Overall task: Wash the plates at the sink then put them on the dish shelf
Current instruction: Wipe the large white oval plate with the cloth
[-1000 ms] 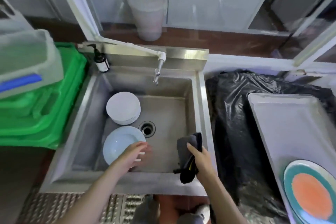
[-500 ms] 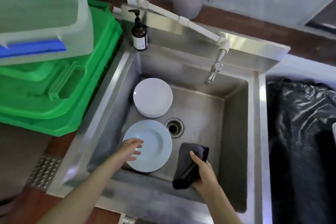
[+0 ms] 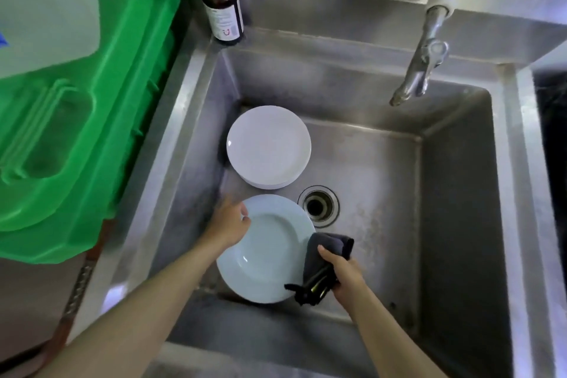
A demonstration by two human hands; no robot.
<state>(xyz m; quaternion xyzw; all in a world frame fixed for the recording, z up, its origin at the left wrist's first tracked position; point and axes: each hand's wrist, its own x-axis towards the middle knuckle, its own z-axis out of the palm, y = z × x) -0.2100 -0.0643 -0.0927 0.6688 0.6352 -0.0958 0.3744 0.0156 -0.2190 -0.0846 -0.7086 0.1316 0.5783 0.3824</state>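
Observation:
A pale blue plate (image 3: 270, 252) lies in the steel sink (image 3: 454, 193), near its front left. My left hand (image 3: 228, 224) grips the plate's upper left rim, thumb on top. My right hand (image 3: 345, 275) grips a dark grey cloth (image 3: 322, 261), whose upper end lies over the plate's right edge. Behind the blue plate sits a short stack of white plates (image 3: 268, 146). The drain (image 3: 319, 205) is open between the plates and the cloth.
A metal tap (image 3: 420, 67) hangs over the sink's back right. A brown soap bottle (image 3: 222, 6) stands on the back left corner. Green plastic crates (image 3: 76, 107) with a clear tub (image 3: 43, 6) on top sit left of the sink.
The view has come closer to the sink. My left hand has closed on the blue plate's rim. My right hand has brought the cloth left onto the plate's edge.

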